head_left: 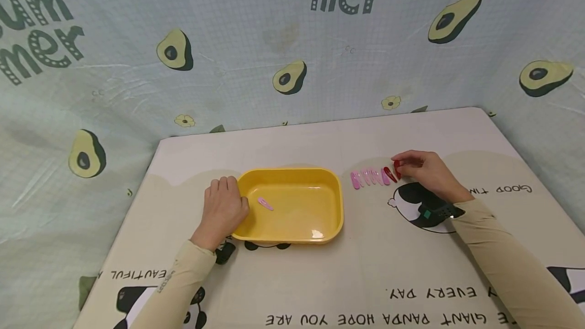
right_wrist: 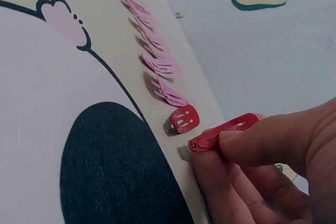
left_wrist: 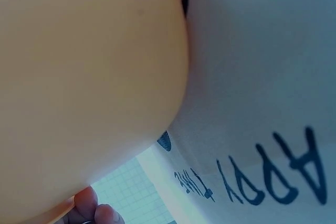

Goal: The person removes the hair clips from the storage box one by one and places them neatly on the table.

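My left hand (head_left: 222, 210) grips the left rim of a yellow tray (head_left: 335, 207), its fingers curled over the edge. Inside the tray lies one pink snap hair clip (head_left: 265, 203). To the right of the tray, my right hand (head_left: 427, 171) pinches a red snap hair clip (right_wrist: 241, 123) between thumb and fingers, just above the table. Beside it, a second red hair clip (right_wrist: 185, 118) ends a row of several pink hair clips (head_left: 367, 177) on the cloth. Only a few fingertips (left_wrist: 85, 201) of the left hand show in the left wrist view.
A pale tablecloth (head_left: 347, 273) with panda prints and lettering covers the table. Behind and at both sides hangs a light curtain (head_left: 228, 80) with avocado prints, close past the table's far edge. A dark band (head_left: 441, 212) sits on the right wrist.
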`<move>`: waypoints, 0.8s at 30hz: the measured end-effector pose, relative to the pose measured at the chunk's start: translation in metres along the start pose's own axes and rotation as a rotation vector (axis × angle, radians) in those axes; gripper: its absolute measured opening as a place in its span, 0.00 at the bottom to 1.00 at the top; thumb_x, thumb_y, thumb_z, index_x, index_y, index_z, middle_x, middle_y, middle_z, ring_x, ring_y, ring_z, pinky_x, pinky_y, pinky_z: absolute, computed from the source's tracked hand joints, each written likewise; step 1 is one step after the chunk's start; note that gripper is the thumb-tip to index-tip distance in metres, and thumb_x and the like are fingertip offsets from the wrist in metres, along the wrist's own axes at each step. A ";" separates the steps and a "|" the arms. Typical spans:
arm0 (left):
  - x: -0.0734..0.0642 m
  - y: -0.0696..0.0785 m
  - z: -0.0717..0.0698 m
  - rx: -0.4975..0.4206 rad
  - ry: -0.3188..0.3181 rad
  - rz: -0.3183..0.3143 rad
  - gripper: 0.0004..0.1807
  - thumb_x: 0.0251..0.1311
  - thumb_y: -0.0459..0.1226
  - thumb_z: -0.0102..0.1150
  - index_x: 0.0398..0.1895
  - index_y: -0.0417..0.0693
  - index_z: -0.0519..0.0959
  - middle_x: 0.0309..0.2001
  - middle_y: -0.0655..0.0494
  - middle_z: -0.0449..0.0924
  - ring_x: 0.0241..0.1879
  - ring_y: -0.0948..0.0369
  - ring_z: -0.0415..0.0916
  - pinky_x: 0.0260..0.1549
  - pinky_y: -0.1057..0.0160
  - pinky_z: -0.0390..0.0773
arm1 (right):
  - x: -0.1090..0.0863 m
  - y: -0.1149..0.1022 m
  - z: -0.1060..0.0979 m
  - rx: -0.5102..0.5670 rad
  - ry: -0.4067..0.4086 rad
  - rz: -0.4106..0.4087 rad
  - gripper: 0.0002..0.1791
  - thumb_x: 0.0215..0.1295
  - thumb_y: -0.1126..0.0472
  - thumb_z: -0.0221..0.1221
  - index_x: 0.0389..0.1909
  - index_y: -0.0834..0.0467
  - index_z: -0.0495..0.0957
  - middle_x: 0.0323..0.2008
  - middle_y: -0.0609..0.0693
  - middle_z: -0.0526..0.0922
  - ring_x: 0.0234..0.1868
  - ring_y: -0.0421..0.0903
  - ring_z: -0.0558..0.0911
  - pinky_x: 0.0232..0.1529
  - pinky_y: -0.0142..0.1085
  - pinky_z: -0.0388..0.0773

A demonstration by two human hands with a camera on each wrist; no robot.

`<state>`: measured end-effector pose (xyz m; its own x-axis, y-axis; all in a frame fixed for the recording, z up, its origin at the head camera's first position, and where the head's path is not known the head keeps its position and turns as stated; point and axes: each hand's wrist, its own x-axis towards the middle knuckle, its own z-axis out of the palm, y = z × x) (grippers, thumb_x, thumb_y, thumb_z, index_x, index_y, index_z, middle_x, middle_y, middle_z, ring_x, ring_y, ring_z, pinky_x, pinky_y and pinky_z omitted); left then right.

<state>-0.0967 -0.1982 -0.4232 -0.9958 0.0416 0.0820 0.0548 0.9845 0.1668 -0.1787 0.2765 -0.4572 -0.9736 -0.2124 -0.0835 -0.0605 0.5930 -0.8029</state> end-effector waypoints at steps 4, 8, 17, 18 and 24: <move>0.000 0.000 0.000 0.002 -0.006 -0.006 0.10 0.64 0.35 0.48 0.40 0.34 0.67 0.34 0.43 0.66 0.39 0.47 0.60 0.39 0.54 0.58 | -0.001 -0.002 0.000 0.004 -0.002 0.002 0.18 0.73 0.60 0.59 0.61 0.59 0.80 0.59 0.63 0.84 0.45 0.31 0.80 0.45 0.15 0.74; 0.001 0.000 -0.001 0.003 -0.008 -0.006 0.10 0.64 0.35 0.47 0.40 0.34 0.67 0.34 0.43 0.66 0.39 0.47 0.60 0.39 0.54 0.58 | -0.001 -0.003 0.001 0.005 -0.004 -0.002 0.18 0.74 0.60 0.58 0.60 0.59 0.80 0.58 0.63 0.84 0.45 0.29 0.80 0.45 0.15 0.75; 0.001 0.001 -0.001 0.005 -0.007 -0.002 0.10 0.64 0.35 0.48 0.40 0.33 0.67 0.33 0.43 0.67 0.38 0.47 0.60 0.39 0.54 0.58 | -0.001 -0.005 0.002 -0.079 0.008 -0.001 0.17 0.75 0.57 0.57 0.59 0.58 0.81 0.57 0.62 0.85 0.52 0.52 0.82 0.44 0.17 0.73; 0.001 0.001 -0.001 0.005 -0.007 -0.001 0.10 0.64 0.35 0.48 0.40 0.33 0.67 0.34 0.43 0.67 0.38 0.47 0.60 0.39 0.54 0.58 | -0.001 -0.004 0.002 -0.083 0.008 0.001 0.18 0.76 0.56 0.57 0.60 0.58 0.81 0.57 0.62 0.85 0.54 0.54 0.82 0.45 0.17 0.72; 0.001 0.001 -0.001 0.004 -0.010 -0.004 0.10 0.64 0.35 0.48 0.41 0.33 0.68 0.34 0.43 0.67 0.38 0.47 0.60 0.39 0.54 0.58 | -0.001 -0.006 0.002 -0.102 0.004 0.010 0.18 0.76 0.54 0.56 0.60 0.58 0.82 0.58 0.62 0.85 0.56 0.56 0.82 0.46 0.18 0.71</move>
<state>-0.0975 -0.1976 -0.4222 -0.9966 0.0398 0.0717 0.0511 0.9853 0.1631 -0.1766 0.2718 -0.4531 -0.9751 -0.2030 -0.0888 -0.0726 0.6714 -0.7375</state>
